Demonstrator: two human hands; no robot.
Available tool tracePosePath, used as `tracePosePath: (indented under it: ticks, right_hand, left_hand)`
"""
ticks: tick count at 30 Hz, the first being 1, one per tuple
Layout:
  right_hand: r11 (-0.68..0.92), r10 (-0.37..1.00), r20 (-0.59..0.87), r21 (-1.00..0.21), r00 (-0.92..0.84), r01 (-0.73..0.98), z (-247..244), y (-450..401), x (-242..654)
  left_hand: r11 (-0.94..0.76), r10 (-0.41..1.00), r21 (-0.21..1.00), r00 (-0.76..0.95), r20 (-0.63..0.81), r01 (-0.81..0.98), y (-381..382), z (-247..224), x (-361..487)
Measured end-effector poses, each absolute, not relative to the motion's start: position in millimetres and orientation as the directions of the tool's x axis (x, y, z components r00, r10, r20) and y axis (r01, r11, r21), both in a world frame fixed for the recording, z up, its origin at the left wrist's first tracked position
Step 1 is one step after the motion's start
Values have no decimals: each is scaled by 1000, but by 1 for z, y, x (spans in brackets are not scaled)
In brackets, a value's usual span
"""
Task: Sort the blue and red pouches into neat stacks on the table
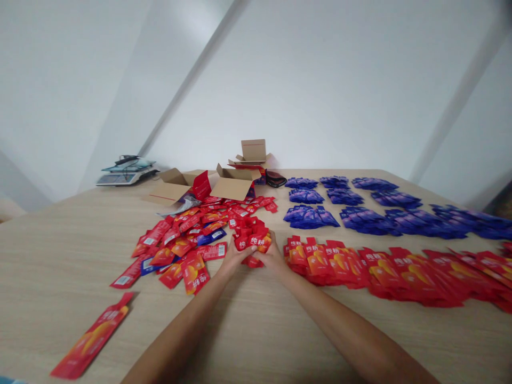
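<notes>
Both of my hands meet at the middle of the table, closed around a bunch of red pouches [251, 234] with orange fruit prints. My left hand [237, 258] grips the bunch from the left, and my right hand [272, 257] from the right, thumbs towards each other on the near side. Just left of them spreads a loose heap of red pouches [182, 246], with a few blue pouches [212, 237] mixed in. To the right, red pouches [336, 261] lie overlapped in a long row. Fingers on the far side of the bunch are hidden.
Blue pouches [310, 216] lie in several fanned stacks at the back right. Open cardboard boxes [234, 184] stand behind the heap, with a scale [127, 176] at the far left. A single red pouch [94, 338] lies near the front left of the wooden table [44, 261].
</notes>
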State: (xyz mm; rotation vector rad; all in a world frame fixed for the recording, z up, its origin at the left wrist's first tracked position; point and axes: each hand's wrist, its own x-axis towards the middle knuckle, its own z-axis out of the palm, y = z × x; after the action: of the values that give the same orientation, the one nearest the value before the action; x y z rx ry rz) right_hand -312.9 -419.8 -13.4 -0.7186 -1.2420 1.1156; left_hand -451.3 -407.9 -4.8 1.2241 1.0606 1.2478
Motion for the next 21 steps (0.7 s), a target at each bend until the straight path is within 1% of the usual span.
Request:
tracePosePath:
  ticks: [3, 6, 10, 12, 14, 18, 21]
  right_hand:
    - [298, 932, 341, -915, -125, -271, -25, -421, -309]
    - [288, 941, 315, -938, -125, -191, -40, -417, -310]
    - [403, 915, 403, -915, -28, 0, -46, -414, -316]
    - [463, 886, 463, -883, -18, 73, -46, -416, -316]
    - [494, 869, 493, -860, -41, 128, -47, -417, -313]
    - [448, 894, 439, -866, -89, 222, -50, -417, -309]
    - [372, 926, 376, -896, -34, 241, -45, -412, -311]
  left_hand:
    - [-116, 973, 992, 196, 122, -41, -409, -8, -457]
    - [-94, 956, 995, 276, 99, -31, -411, -14, -456]
    - [-144, 963, 988, 220, 154, -60, -415, -15, -447]
    - [-176, 963, 983, 198, 183, -51, -417, -14, -445]
    - [-198, 957, 980, 211, 197, -13, -417, -14, -447]
    - [-160, 955, 985, 261, 139, 60, -413, -19, -453]
    - [-132, 969, 991, 216, 122, 30, -405, -19, -452]
